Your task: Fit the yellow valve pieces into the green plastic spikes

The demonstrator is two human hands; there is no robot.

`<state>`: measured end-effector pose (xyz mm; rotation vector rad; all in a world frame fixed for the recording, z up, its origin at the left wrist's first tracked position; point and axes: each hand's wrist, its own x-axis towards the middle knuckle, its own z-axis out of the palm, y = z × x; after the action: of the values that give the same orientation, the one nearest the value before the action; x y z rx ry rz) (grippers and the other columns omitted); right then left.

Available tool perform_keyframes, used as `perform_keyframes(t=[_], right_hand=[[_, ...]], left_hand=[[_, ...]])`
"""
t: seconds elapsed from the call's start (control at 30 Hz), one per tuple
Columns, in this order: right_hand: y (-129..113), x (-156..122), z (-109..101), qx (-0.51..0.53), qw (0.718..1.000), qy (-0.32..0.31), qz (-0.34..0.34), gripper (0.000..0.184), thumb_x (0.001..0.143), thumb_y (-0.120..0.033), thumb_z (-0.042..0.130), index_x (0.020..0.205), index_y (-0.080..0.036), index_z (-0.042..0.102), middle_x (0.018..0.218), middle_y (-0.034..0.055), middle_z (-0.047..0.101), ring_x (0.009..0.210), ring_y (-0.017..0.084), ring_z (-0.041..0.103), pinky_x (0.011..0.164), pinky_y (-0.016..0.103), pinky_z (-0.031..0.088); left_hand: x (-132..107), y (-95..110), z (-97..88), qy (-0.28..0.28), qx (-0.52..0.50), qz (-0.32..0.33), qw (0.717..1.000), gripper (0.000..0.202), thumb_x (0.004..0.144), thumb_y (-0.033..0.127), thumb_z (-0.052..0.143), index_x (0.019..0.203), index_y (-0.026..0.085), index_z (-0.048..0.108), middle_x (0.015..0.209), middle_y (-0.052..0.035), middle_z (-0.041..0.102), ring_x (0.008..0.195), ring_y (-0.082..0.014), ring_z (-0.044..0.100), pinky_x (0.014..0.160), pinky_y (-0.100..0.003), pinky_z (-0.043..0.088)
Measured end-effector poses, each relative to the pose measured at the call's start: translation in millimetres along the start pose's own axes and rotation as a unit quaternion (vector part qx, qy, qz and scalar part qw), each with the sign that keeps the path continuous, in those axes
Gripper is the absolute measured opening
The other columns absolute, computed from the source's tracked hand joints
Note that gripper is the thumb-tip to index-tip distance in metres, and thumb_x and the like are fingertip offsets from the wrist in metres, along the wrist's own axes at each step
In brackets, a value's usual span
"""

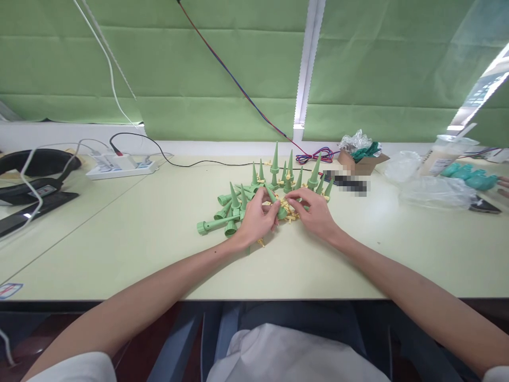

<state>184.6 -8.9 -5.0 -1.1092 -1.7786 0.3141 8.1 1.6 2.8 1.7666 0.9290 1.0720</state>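
Observation:
My left hand (257,217) grips a green plastic watering spike (271,194), its pointed end tilted up and to the left. Just to the right, my right hand (315,213) is closed in a pinch over a pile of small yellow plastic valves (292,218); whatever sits between its fingertips is too small to make out. Behind both hands several green spikes (274,165) stand point up, some with yellow valves fitted. More green spikes (214,224) lie on their sides left of my left hand. A single yellow valve (261,242) lies in front of it.
On the left are a power strip (122,168) with cables and a black headset (37,183). A cardboard box (362,162) stands at the back right, near a cup (443,155) and plastic bags (435,190). Another person's hand (503,183) shows at the right edge.

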Motion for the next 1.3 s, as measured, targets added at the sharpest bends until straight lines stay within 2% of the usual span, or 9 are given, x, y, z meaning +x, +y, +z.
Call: perform_keyframes(t=[0.5,0.8,1.3], right_hand=[[2.8,-0.2,1.8,0.043,0.999,0.007,0.026,0.017,0.092,-0.031,0.056,0.091,-0.019,0.068,0.092,0.0062,0.070,0.083,0.019,0.064,0.070,0.031,0.052],[3.7,0.1,2.1,0.045,0.998,0.007,0.035,0.017,0.091,-0.032,0.058,0.087,-0.018,0.068,0.087,0.0058,0.070,0.078,0.019,0.064,0.066,0.030,0.051],[4.2,-0.1,2.0,0.067,0.996,-0.014,0.064,0.021,0.090,-0.036,0.057,0.081,-0.018,0.065,0.077,0.0039,0.066,0.066,0.016,0.057,0.060,0.029,0.046]], left_hand=[[1.1,0.4,-0.2,-0.010,-0.004,0.005,1.000,0.024,0.093,0.041,0.052,0.099,0.021,0.041,0.104,-0.0053,0.063,0.047,-0.0047,0.054,0.042,-0.021,0.045],[0.8,-0.1,-0.3,-0.017,-0.012,0.001,1.000,0.022,0.093,0.039,0.053,0.099,0.022,0.041,0.085,0.0000,0.061,0.045,-0.0055,0.053,0.042,-0.020,0.044],[1.9,1.3,0.0,-0.016,-0.026,-0.018,0.999,0.017,0.094,0.035,0.051,0.100,0.022,0.041,0.086,0.0004,0.059,0.043,-0.0056,0.054,0.038,-0.020,0.042]])
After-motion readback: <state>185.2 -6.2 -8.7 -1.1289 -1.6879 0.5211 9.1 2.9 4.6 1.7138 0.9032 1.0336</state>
